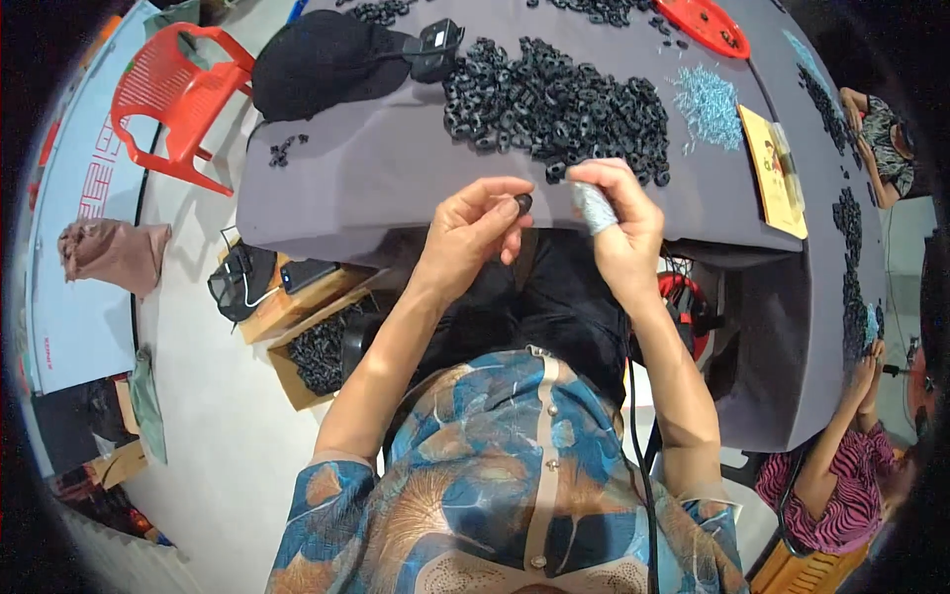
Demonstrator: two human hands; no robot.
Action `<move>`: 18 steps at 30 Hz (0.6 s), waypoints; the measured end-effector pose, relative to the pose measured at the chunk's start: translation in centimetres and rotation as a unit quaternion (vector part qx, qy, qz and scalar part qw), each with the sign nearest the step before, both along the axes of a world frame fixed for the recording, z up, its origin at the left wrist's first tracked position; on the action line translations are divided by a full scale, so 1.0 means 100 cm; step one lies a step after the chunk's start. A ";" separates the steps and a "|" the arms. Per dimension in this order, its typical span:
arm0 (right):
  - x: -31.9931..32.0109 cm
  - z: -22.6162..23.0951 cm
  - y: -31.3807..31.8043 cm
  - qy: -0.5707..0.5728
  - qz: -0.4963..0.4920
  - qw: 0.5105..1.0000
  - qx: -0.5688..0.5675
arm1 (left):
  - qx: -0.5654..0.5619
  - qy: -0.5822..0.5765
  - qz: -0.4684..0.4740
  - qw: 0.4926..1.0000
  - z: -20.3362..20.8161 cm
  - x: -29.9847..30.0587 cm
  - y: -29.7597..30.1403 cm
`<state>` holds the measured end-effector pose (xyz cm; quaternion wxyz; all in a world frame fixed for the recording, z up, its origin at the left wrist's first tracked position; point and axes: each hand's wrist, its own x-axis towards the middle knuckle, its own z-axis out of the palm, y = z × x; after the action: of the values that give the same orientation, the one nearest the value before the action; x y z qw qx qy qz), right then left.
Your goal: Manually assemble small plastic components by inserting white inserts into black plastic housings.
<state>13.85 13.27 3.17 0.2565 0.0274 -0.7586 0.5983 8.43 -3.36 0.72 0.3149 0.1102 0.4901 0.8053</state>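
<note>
Just over the table's near edge, my left hand (473,230) pinches a small round black part (523,204) between thumb and fingers. Beside it on the right, my right hand (633,220) is closed, its thumb and fingertips together. Silvery-grey tape (596,208) wraps that thumb. Whatever its fingertips may hold is too small to make out. Beyond both hands spreads a big heap of black ring-shaped parts (554,99) on the grey-covered table (366,188). A pile of small light-blue pieces (709,107) lies to the right of the heap.
A black cap (322,64) lies at the far left beside a black box-shaped device (435,49). A yellow booklet (774,170) and red tray (708,25) are on the right. Left stands a red chair (183,99); below, a carton of black parts (332,351). Other people work at the right.
</note>
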 end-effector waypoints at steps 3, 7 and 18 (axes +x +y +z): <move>-0.005 -0.003 -0.007 -0.030 0.020 0.999 -0.002 | -0.001 0.014 0.001 1.000 0.001 0.000 -0.001; -0.003 -0.009 -0.015 -0.038 0.021 0.999 0.007 | 0.010 0.010 0.016 1.000 0.000 0.002 0.000; 0.003 0.009 -0.016 -0.017 0.053 0.983 0.176 | 0.004 0.022 0.021 1.000 -0.005 0.005 0.000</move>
<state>14.13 11.65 4.06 0.2030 0.1023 -0.8536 0.4688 8.97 -3.35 0.19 0.2869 0.1185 0.4958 0.8110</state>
